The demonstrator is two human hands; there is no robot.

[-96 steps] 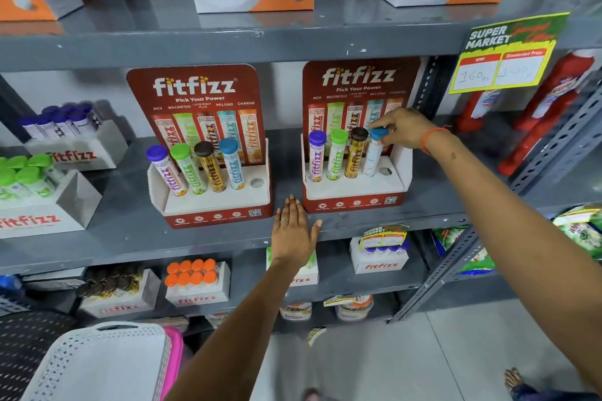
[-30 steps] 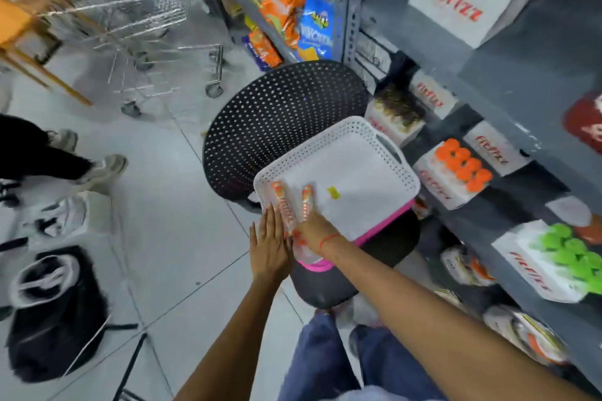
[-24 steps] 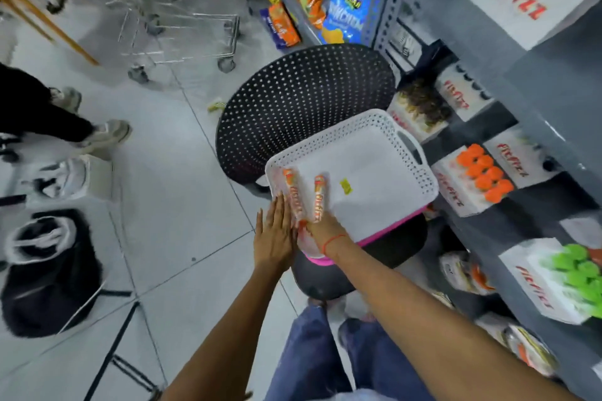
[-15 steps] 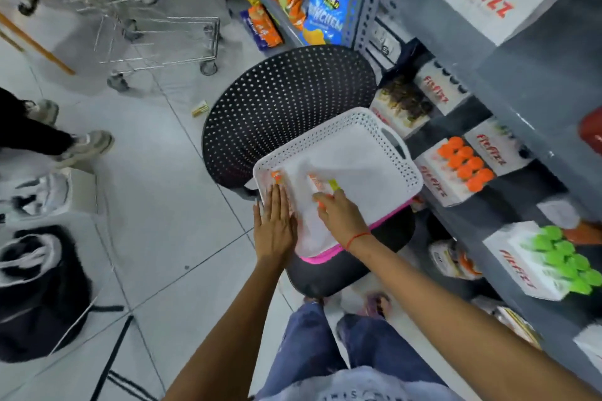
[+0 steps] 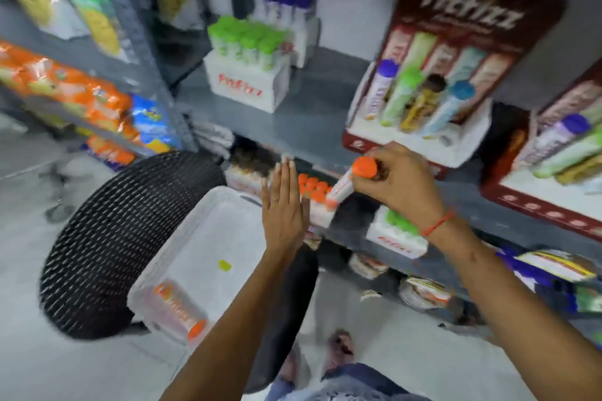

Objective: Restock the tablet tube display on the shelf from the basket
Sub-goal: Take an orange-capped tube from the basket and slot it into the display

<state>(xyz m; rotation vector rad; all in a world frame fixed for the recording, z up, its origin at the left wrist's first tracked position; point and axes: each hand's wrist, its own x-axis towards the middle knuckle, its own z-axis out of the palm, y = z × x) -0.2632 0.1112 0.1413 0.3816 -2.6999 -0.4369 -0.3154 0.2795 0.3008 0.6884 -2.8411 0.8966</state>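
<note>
Step in hand: carrying one tube from basket up to the display. Right hand (image 5: 399, 184) is clamped round an orange-capped tablet tube (image 5: 350, 181), fingers wrapped at the cap end, tube tilted w/ cap up-right and body pointing down-left. It's in the air just below the front edge of the fitfizz display stand (image 5: 420, 140) on the grey shelf (image 5: 306, 114), not yet in a slot.

Left hand (image 5: 285, 205) is flat, fingers together and extended, holding nothing; hovers above the far end of the white basket (image 5: 169, 257), which sits on a black perforated chair (image 5: 107, 238). One more orange-capped tube (image 5: 179, 311) lies on its side at the basket's near end, beside a small yellow bit (image 5: 224, 265).

Stand already carries 4 tubes: purple, green, brown, blue caps. An empty hole (image 5: 444, 139) seems to show at the right end, but view is motion-blurred.

Next move prob. calls for turning the tube upright, cap on top, lifting over the stand's front lip, and dropping it straight into that free hole w/o knocking the blue-capped tube (image 5: 448, 107) next door.
</note>
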